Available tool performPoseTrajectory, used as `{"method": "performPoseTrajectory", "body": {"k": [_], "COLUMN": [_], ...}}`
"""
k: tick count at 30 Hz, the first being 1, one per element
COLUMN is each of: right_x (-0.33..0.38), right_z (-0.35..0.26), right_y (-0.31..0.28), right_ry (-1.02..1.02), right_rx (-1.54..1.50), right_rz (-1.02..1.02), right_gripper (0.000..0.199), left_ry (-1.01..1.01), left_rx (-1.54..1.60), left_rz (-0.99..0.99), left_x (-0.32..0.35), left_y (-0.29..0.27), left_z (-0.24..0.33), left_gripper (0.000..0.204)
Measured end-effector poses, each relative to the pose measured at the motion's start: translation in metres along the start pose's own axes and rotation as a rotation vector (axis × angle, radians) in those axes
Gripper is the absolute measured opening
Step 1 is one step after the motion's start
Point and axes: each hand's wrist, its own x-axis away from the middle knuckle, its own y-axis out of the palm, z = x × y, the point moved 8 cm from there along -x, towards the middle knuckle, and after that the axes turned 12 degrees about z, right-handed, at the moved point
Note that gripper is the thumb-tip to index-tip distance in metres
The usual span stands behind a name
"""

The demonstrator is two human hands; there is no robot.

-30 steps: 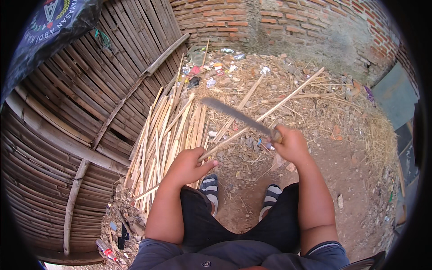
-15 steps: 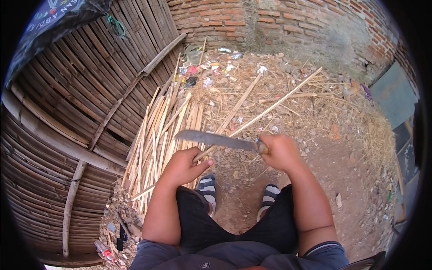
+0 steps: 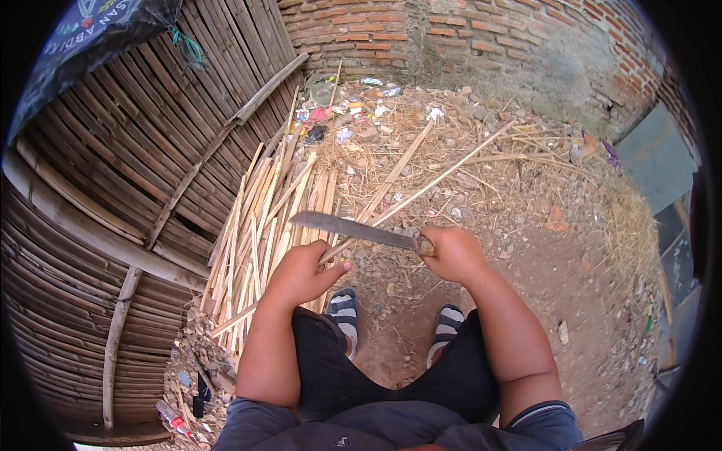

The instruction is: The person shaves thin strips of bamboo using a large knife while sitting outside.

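Note:
My right hand (image 3: 453, 254) is closed round the handle of a machete (image 3: 357, 229). Its long dark blade points left and lies across a pale bamboo strip (image 3: 444, 178). My left hand (image 3: 304, 272) grips the near end of that strip, which slants away up and to the right over the ground. The blade crosses the strip a little beyond my left fingers; whether the edge touches it I cannot tell. Beside my left hand lies a pile of split bamboo strips (image 3: 263, 214).
A bamboo-slat wall (image 3: 105, 150) rises on the left, with a dark printed sheet (image 3: 90, 52) hanging at its top. A brick wall (image 3: 496, 37) closes the far side. Straw, stones and litter cover the ground. My sandalled feet (image 3: 344, 316) stand just below the blade. A grey panel (image 3: 654, 161) leans at right.
The machete and my right hand have shifted slightly left and down, and the blade looks sharper. The strip's far end has dropped a little to the left. My left hand keeps its hold.

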Motion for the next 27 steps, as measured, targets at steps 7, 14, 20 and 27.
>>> {"method": "performPoseTrajectory", "body": {"k": [7, 14, 20, 27], "right_x": [-0.014, -0.003, 0.0, -0.007], "right_z": [0.07, 0.053, -0.007, 0.08], "right_y": [-0.019, -0.028, -0.012, -0.049], "right_ry": [0.307, 0.302, -0.029, 0.354], "right_rx": [-0.105, -0.218, -0.022, -0.078], "right_rz": [0.159, 0.194, 0.028, 0.306], "right_gripper": [0.027, 0.025, 0.02, 0.029], "left_ry": [0.001, 0.006, 0.006, 0.023], "left_rx": [-0.016, 0.055, 0.044, 0.014], "left_rz": [0.02, 0.025, 0.014, 0.029], "left_x": [0.002, 0.0, 0.003, 0.002], "left_y": [-0.005, -0.004, -0.001, -0.006], "left_z": [0.001, 0.006, 0.005, 0.009], "left_gripper": [0.048, 0.046, 0.045, 0.044]}}
